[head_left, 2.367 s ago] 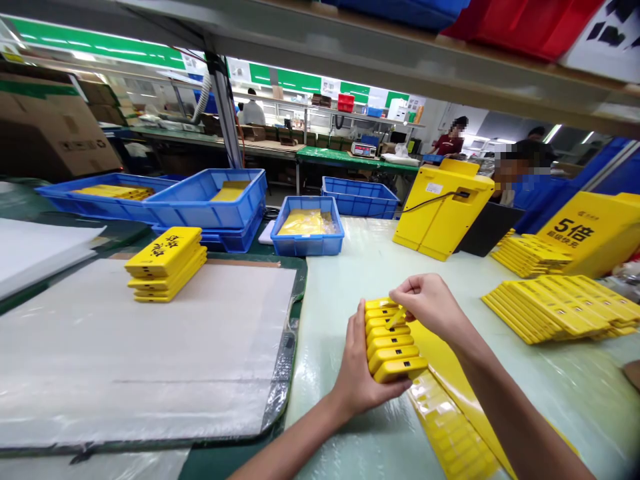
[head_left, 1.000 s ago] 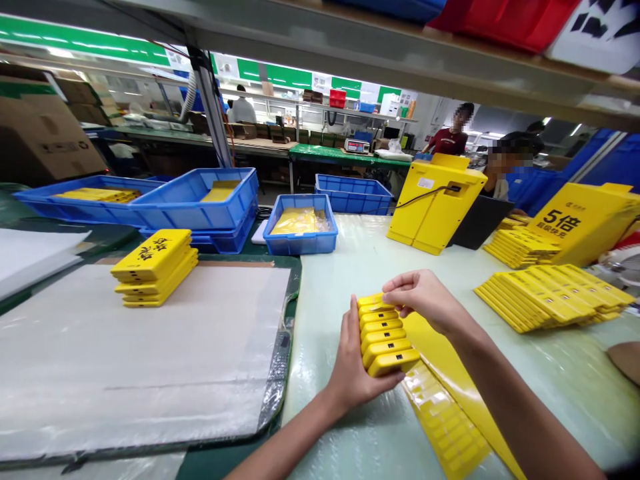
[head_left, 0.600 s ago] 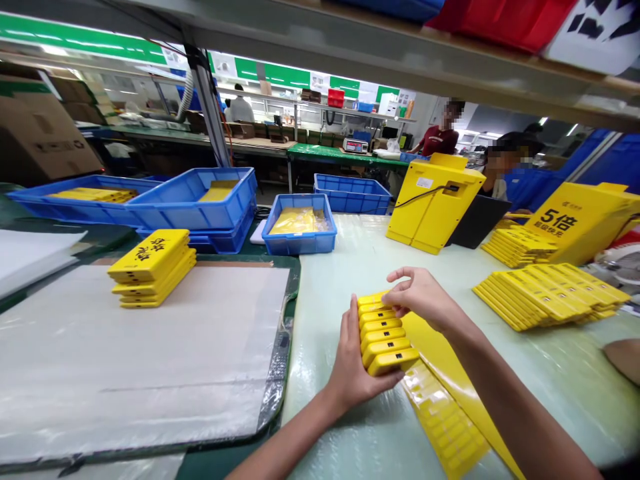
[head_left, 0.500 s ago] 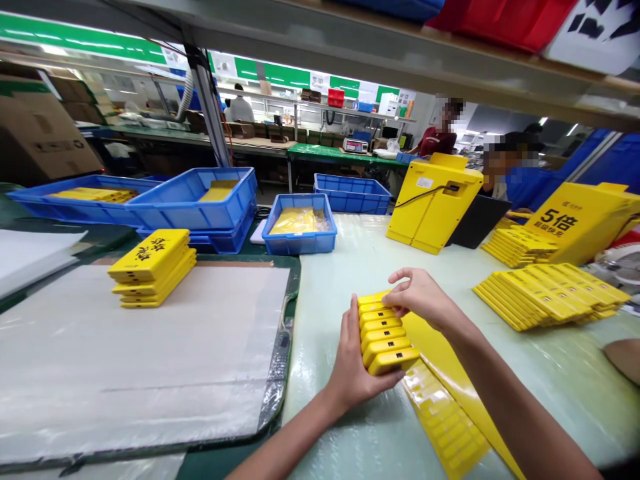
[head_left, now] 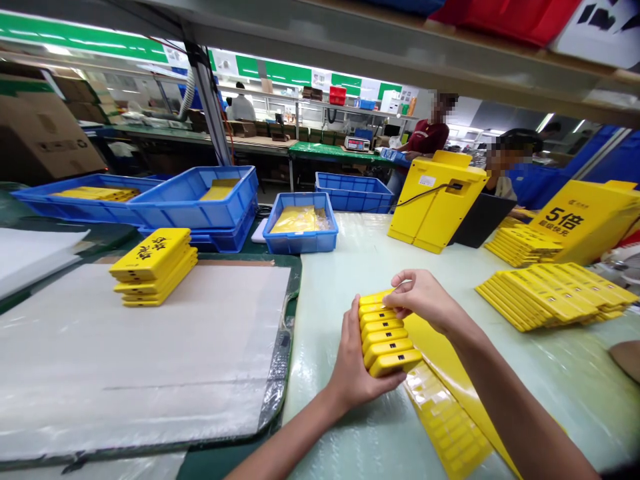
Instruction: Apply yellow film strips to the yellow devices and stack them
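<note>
A stack (head_left: 386, 341) of small yellow units is held just above the counter (head_left: 550, 380), right of centre and near the viewer. The units are laid face to face, slightly fanned, and a small black slot is shown on each. The left hand (head_left: 361, 363) is cupped against the stack's near left side, its grip closed around it. The right hand (head_left: 423, 300) is placed over the far end, its grip closed on the top units.

A long yellow strip (head_left: 450, 353) and a glossy yellow moulded tray (head_left: 445, 420) are laid on the counter directly below and right of the hands. Farther right, a large pile of similar units (head_left: 545, 297) is spread in overlapping rows, with a smaller pile (head_left: 523, 247) beyond it. A yellow sign printed "5倍" (head_left: 583, 223) is stood behind that pile, and a yellow stand (head_left: 434, 207) with a black cable is placed upright at the far edge.

On the left, a short yellow stack (head_left: 150, 267) is set on a sheeted mat (head_left: 150, 373). Blue crates are lined up beyond it, one (head_left: 300, 227) holding yellow items in plastic. Two co-workers, one in a dark red shirt (head_left: 425, 137) and one in blue (head_left: 510, 167), are seen in the distance.
</note>
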The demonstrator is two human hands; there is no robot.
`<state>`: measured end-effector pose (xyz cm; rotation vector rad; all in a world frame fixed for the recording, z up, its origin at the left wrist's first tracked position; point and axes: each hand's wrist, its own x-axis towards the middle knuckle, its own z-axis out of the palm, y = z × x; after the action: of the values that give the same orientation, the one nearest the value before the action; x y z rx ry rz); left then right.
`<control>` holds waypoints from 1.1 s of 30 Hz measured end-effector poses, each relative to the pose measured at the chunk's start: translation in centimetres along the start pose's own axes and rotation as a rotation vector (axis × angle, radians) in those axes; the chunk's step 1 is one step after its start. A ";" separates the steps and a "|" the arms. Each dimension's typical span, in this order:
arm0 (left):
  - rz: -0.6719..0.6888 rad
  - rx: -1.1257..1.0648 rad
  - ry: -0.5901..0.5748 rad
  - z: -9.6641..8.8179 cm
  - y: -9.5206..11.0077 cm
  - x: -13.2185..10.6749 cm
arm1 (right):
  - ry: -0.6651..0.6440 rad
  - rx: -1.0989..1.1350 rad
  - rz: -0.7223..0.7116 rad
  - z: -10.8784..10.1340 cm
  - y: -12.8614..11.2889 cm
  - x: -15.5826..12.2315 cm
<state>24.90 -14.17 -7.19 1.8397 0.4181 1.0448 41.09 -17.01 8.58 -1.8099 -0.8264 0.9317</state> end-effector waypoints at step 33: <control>-0.100 -0.093 -0.011 0.0 -1.2 -1.0 | -0.187 -0.038 0.129 -9.9 0.6 11.9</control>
<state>24.54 -14.25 -8.66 1.7243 0.4433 0.9704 55.51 -11.43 8.11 -1.8458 -0.8546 1.1902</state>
